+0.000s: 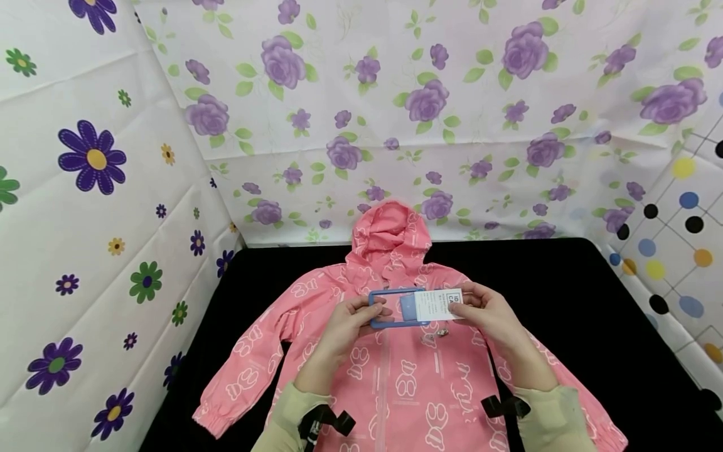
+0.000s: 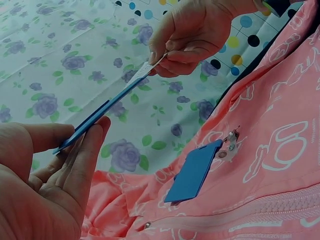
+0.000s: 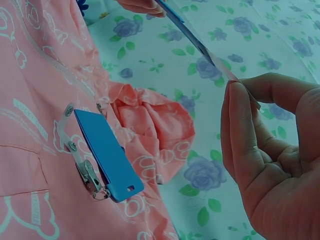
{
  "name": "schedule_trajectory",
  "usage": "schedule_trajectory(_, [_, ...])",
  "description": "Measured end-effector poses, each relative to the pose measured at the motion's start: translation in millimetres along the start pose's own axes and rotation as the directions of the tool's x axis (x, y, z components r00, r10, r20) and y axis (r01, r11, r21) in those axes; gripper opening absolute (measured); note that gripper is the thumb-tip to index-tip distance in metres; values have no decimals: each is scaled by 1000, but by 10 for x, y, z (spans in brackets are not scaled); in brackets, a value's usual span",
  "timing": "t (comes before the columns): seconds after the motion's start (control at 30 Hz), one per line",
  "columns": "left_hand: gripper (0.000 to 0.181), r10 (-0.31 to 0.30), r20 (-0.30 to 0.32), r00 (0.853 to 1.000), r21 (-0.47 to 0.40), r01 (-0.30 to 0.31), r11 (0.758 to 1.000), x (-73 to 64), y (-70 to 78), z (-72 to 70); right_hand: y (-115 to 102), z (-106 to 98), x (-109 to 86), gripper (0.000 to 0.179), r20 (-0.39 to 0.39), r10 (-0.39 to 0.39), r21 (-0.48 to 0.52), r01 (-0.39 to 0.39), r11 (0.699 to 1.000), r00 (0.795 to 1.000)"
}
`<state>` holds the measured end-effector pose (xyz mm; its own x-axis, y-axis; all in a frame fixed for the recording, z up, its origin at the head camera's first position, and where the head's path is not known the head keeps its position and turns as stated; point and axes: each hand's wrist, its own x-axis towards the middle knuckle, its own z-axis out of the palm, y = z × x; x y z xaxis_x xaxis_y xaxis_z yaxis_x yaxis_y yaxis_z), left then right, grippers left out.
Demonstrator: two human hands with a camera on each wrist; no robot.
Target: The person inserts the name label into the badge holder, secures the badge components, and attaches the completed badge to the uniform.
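My left hand (image 1: 346,325) pinches the left end of a blue badge holder frame (image 1: 395,324), thumb on top and fingers beneath. A white printed card (image 1: 433,305) overlaps the frame's right end, lying in line with it. My right hand (image 1: 490,314) pinches the card's outer edge between thumb and fingers. Both are held above a pink hooded jacket (image 1: 407,389) with white outline prints. On the jacket's chest lies a second blue badge piece (image 2: 192,174), a flat slotted plate. A metal clip with a clear strap (image 3: 85,172) is attached at its slotted end.
The jacket is spread front up on a black table (image 1: 565,282), hood (image 1: 390,232) toward the back and sleeves out to both sides. Floral cloth (image 1: 350,150) hangs behind, with patterned cloth at the left and right. Dark straps circle both wrists.
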<state>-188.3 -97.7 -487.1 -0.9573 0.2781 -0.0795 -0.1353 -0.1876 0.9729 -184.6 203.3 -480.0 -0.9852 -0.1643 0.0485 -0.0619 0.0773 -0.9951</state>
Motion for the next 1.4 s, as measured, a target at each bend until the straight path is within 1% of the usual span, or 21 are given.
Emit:
schedule_trajectory(0.1, [39, 4, -3, 1000, -5, -4, 1000, 7, 0, -3, 8, -5, -1, 44, 8, -1, -12, 2, 1000, 1000])
schedule_trajectory(0.47, [35, -10, -2, 1000, -1, 10, 1000, -19, -14, -5, -15, 35, -9, 43, -30, 7, 8, -7, 1000, 1000])
schedule_trajectory(0.63, [40, -14, 6, 1000, 1, 14, 1000, 5, 10, -4, -35, 61, 19, 42, -42, 11, -7, -11, 1000, 999])
schedule_trajectory(0.77, [45, -5, 18, 1000, 3, 5, 1000, 30, 23, 0, -42, 71, 35, 41, -56, 7, -16, -8, 1000, 998])
schedule_trajectory(0.9, [44, -7, 21, 1000, 3, 7, 1000, 32, 24, 4, -55, 73, 19, 41, -72, 6, -32, -9, 999, 997])
schedule_trajectory(1.07, [40, -5, 21, 1000, -3, 5, 1000, 21, 12, 5, -55, 78, -9, 41, -60, 0, -36, -2, 999, 998])
schedule_trajectory(1.3, [44, -4, 13, 1000, 6, 4, 1000, 12, -17, -2, -14, 116, -23, 42, -36, 6, -47, -7, 999, 999])
schedule_trajectory(1.4, [43, -1, 22, 1000, 5, 1, 1000, 0, -30, -1, -12, 143, -30, 45, -31, 4, -53, -5, 999, 1000])
